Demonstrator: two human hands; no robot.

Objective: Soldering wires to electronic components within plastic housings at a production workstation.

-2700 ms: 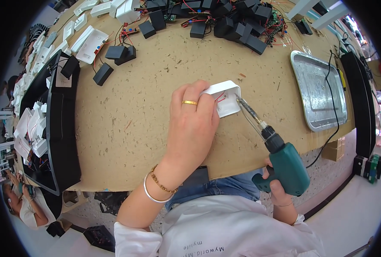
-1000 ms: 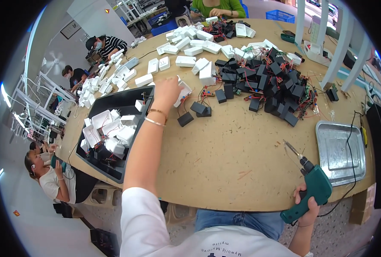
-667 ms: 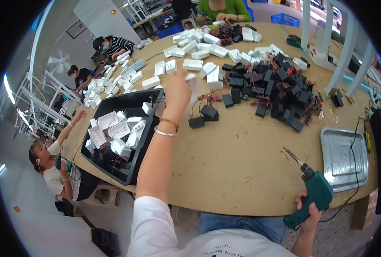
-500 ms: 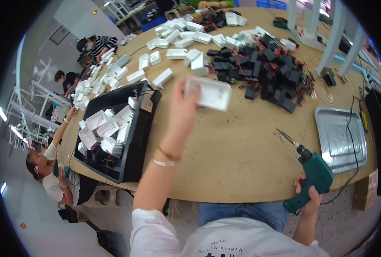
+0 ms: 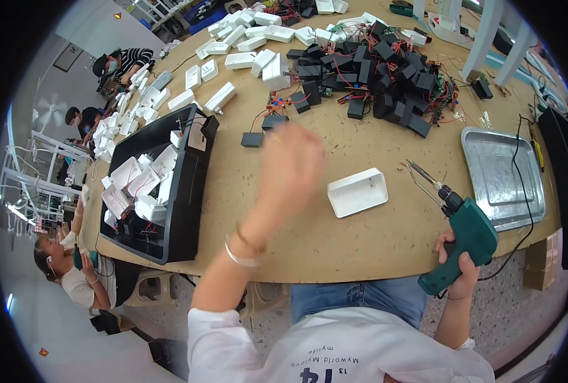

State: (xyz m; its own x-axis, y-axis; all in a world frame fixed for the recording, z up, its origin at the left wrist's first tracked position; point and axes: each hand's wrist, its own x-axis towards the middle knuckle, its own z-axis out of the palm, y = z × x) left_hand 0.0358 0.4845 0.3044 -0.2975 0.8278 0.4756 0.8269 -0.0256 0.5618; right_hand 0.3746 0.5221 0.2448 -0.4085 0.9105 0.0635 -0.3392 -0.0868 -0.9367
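Grips a green soldering gun in the right hand, with fingers wrapped around the handle, at the near right of the brown table, pointing the metal tip far and to the left. Extends the left hand over the middle of the table, just beside a pair of black blocks. Cannot tell, for blur, whether with fingers spread, pressed together or pinching anything. Has a single white casing lying open side up between the left hand and the gun, apart from both. Has a black bin of white casings at the left, a heap of black blocks and red wires at the far side, and a metal tray at the right, crossed by a black cable.
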